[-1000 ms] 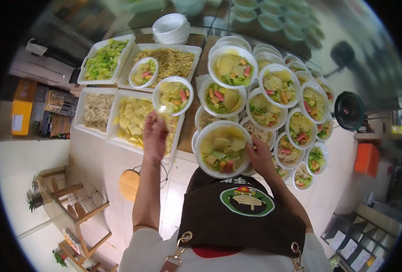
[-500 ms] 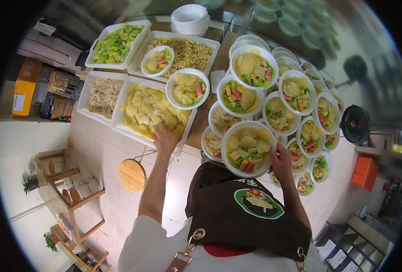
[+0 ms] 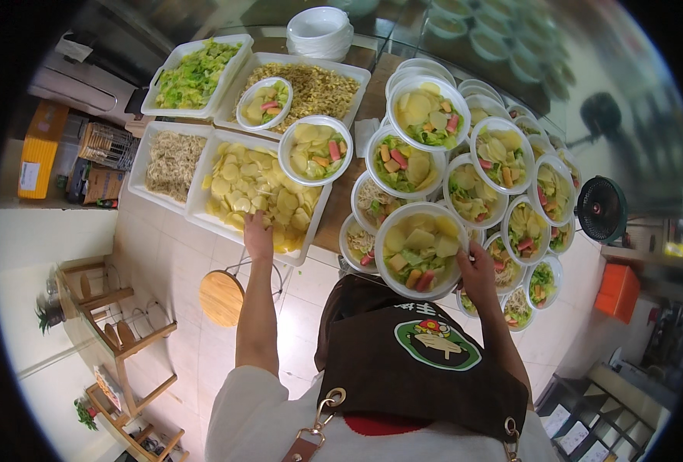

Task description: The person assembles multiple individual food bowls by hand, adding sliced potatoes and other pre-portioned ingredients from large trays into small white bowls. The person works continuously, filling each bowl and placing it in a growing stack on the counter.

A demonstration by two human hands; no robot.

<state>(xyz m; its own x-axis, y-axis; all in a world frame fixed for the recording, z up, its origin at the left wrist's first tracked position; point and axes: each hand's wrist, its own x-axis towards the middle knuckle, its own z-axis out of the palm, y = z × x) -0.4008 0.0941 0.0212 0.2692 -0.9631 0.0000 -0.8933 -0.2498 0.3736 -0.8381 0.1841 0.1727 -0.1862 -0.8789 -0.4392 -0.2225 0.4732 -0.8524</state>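
My left hand (image 3: pixel 258 236) is down at the near edge of a white tray (image 3: pixel 197 202) of sliced potatoes (image 3: pixel 237 185), its fingers drawn together on the slices and their tips partly hidden. My right hand (image 3: pixel 477 271) grips the right rim of a round white bowl (image 3: pixel 421 251) holding potato slices, lettuce and pieces of pink sausage. That bowl is tilted toward me, in front of several similar filled bowls. Another filled bowl (image 3: pixel 315 151) rests on the potato tray's far right corner. A smaller-looking one (image 3: pixel 264 104) sits on the tray of bean sprouts (image 3: pixel 311 86).
Chopped lettuce (image 3: pixel 200 74) and pale shredded food (image 3: pixel 174 163) fill other white trays on the left. A stack of white bowls (image 3: pixel 318 34) stands at the back. Filled bowls (image 3: pixel 503 155) crowd the right side in layers. A round wooden stool (image 3: pixel 221 298) is below the trays.
My left hand has drawn slightly left, and its spread fingers have come together on the potato slices. My right hand still holds the bowl in nearly the same place.
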